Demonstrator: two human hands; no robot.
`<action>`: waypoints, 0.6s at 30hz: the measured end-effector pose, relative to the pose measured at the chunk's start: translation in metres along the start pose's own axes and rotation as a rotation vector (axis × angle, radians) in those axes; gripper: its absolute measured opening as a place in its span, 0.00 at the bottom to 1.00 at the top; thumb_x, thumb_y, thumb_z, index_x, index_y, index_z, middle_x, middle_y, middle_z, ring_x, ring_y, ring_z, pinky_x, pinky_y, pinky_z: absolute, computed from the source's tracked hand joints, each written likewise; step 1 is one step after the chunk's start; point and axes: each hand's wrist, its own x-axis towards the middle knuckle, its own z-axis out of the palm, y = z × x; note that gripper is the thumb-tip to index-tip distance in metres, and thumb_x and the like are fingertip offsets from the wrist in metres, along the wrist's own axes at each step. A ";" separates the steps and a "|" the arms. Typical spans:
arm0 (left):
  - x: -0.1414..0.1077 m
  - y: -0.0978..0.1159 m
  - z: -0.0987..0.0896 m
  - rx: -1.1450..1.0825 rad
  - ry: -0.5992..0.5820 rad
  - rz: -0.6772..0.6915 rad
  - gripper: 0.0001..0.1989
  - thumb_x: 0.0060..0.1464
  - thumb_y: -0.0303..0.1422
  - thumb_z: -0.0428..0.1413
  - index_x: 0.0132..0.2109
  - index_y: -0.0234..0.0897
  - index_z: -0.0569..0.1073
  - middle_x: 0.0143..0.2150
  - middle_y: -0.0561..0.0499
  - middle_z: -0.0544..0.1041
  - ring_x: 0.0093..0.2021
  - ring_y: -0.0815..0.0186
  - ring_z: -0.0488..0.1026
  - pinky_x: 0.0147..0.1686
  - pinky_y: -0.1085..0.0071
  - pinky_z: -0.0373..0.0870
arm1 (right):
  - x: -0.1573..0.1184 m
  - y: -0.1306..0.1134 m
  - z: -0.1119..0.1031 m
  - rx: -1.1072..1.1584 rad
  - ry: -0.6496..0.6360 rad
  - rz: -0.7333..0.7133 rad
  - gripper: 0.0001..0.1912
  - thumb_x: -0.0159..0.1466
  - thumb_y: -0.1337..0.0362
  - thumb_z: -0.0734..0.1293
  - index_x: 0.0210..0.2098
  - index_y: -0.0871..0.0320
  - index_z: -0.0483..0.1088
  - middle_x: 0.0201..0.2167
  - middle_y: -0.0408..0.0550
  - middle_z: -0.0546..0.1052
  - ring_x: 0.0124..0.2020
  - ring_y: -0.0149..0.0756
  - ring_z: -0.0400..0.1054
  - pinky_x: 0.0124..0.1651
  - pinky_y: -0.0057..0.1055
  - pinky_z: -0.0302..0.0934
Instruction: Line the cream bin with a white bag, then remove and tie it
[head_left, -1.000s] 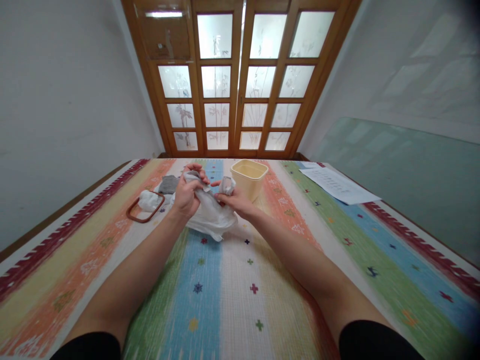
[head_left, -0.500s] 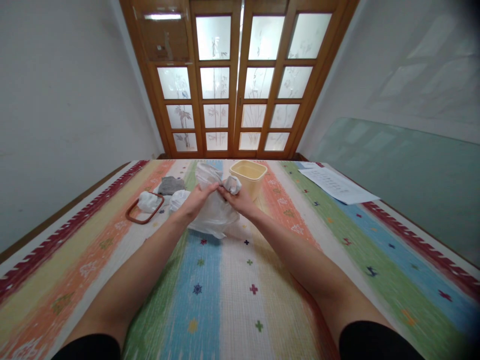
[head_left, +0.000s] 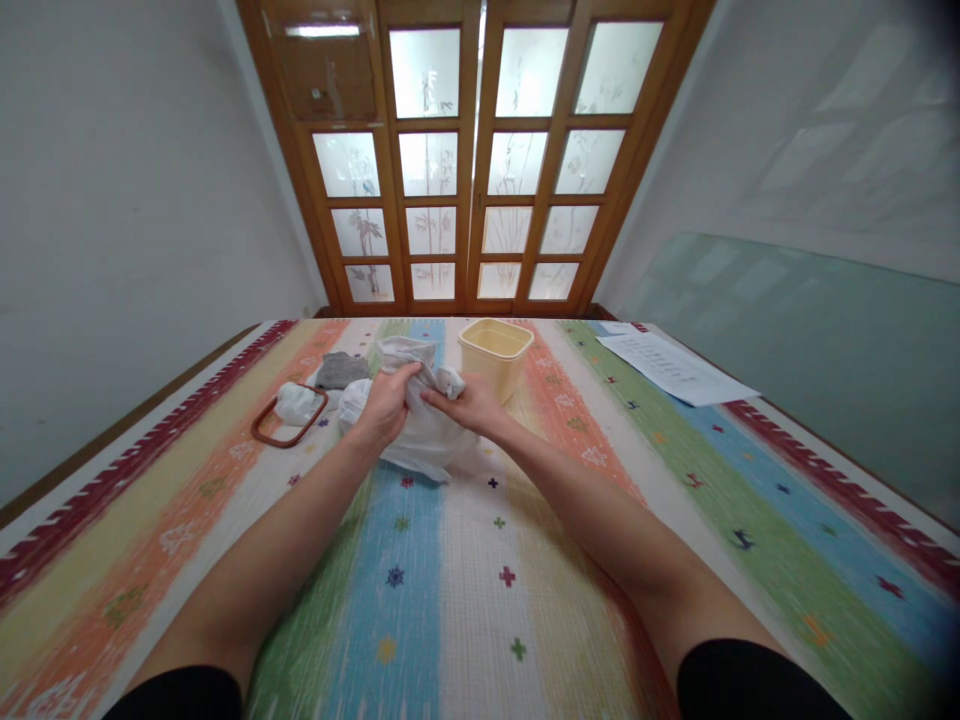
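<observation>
A thin white plastic bag (head_left: pixel 431 440) hangs from both hands over the striped tablecloth, its lower edge reaching the cloth. My left hand (head_left: pixel 388 402) is closed on the bag's upper left part, thumb on top. My right hand (head_left: pixel 474 402) pinches the bag's gathered upper right part, where a crumpled bunch sticks up above the fingers. Whether anything is inside the bag I cannot tell. Just behind my right hand stands a pale yellow plastic container (head_left: pixel 499 350), open at the top and partly hidden by that hand.
Left of the hands lie a grey cloth (head_left: pixel 343 370), a crumpled white bundle (head_left: pixel 298 404) and a reddish-brown rounded frame (head_left: pixel 259 425). Printed paper sheets (head_left: pixel 675 370) rest on the right side of the table. Wooden glazed doors (head_left: pixel 469 160) stand beyond the far edge.
The bag's upper part has come down and bunched up more. Both hands have shifted slightly left, and the left hand has turned, with its thumb higher. Both keep hold of the bag.
</observation>
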 end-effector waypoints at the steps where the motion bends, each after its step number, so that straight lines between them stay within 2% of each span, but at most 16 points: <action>1: 0.002 -0.001 -0.001 0.036 0.024 0.023 0.15 0.47 0.34 0.68 0.43 0.36 0.79 0.38 0.51 0.83 0.44 0.59 0.81 0.49 0.66 0.75 | 0.000 0.000 -0.001 -0.032 0.010 0.003 0.22 0.64 0.43 0.70 0.28 0.56 0.73 0.24 0.42 0.73 0.27 0.34 0.66 0.32 0.30 0.55; 5: 0.010 0.003 -0.010 0.189 0.044 0.057 0.17 0.54 0.42 0.67 0.46 0.37 0.77 0.38 0.51 0.82 0.43 0.61 0.79 0.47 0.68 0.73 | 0.001 -0.002 -0.006 -0.045 0.118 0.024 0.27 0.65 0.41 0.69 0.23 0.56 0.66 0.21 0.42 0.69 0.25 0.32 0.60 0.29 0.30 0.51; 8: 0.017 0.014 -0.019 0.292 0.015 0.072 0.16 0.56 0.43 0.65 0.46 0.38 0.76 0.38 0.51 0.80 0.40 0.63 0.77 0.41 0.70 0.72 | 0.003 -0.008 -0.012 -0.021 0.164 0.005 0.27 0.65 0.42 0.69 0.23 0.55 0.64 0.20 0.41 0.66 0.25 0.32 0.58 0.30 0.31 0.52; 12: 0.029 0.032 -0.037 0.409 -0.044 0.128 0.20 0.57 0.44 0.65 0.54 0.42 0.76 0.44 0.49 0.81 0.48 0.62 0.77 0.44 0.71 0.71 | 0.007 -0.016 -0.023 0.010 0.290 -0.025 0.25 0.66 0.43 0.68 0.23 0.54 0.63 0.22 0.42 0.65 0.26 0.33 0.59 0.32 0.32 0.54; 15: 0.037 0.033 -0.051 0.450 -0.135 -0.006 0.21 0.58 0.48 0.64 0.52 0.40 0.79 0.44 0.45 0.82 0.49 0.58 0.78 0.48 0.67 0.72 | 0.008 -0.020 -0.031 0.048 0.372 -0.007 0.24 0.66 0.44 0.68 0.25 0.54 0.65 0.23 0.42 0.66 0.27 0.34 0.62 0.33 0.32 0.56; 18: 0.040 0.020 -0.059 0.365 -0.210 -0.180 0.18 0.54 0.47 0.68 0.44 0.40 0.82 0.39 0.43 0.84 0.47 0.53 0.80 0.50 0.62 0.74 | 0.009 -0.024 -0.036 0.100 0.395 -0.008 0.22 0.66 0.44 0.69 0.27 0.54 0.66 0.25 0.43 0.69 0.29 0.36 0.64 0.35 0.33 0.59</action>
